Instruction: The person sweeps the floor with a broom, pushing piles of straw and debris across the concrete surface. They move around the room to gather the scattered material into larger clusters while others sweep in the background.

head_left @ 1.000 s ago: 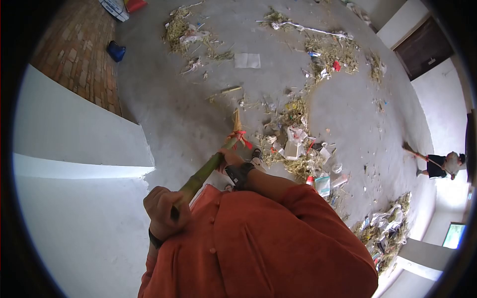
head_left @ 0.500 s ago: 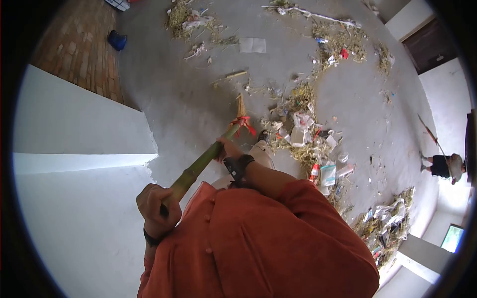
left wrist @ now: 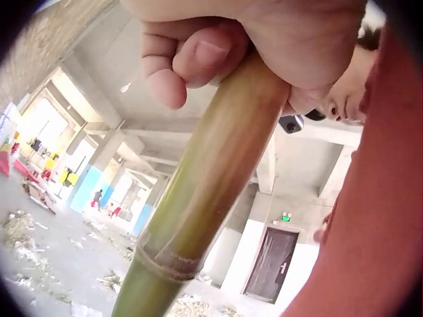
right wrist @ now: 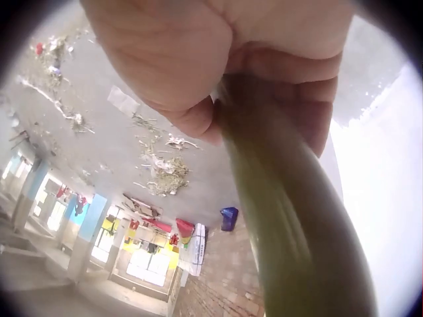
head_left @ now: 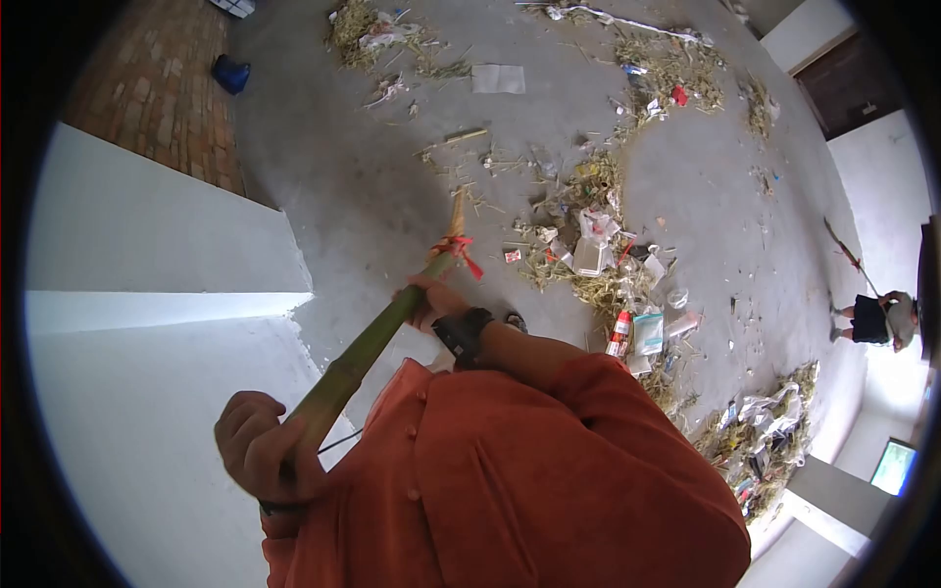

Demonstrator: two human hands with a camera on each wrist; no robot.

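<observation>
A broom with a thick green bamboo handle [head_left: 345,377] slants across the front of a red shirt. My left hand [head_left: 257,446] grips its upper end beside the white wall. Lower down, my right hand [head_left: 434,302], with a dark band at the wrist, is wrapped round the handle. Red cloth [head_left: 461,250] is tied where the straw-coloured bristles [head_left: 458,211] begin, over the grey floor. The left wrist view shows curled fingers [left wrist: 210,53] at the bamboo. In the right wrist view, fingers and thumb close round the green shaft [right wrist: 291,218].
A heap of straw and litter [head_left: 593,260] lies right of the bristles; more piles [head_left: 671,73] are farther off. A white wall ledge [head_left: 176,304] stands close on the left. At far right, another person [head_left: 877,318] holds a long-handled tool. A blue object [head_left: 230,74] sits by the brickwork.
My left hand has swung left and down with the handle's upper end. The bristles and my right hand have shifted slightly left. The far person's tool has changed its angle.
</observation>
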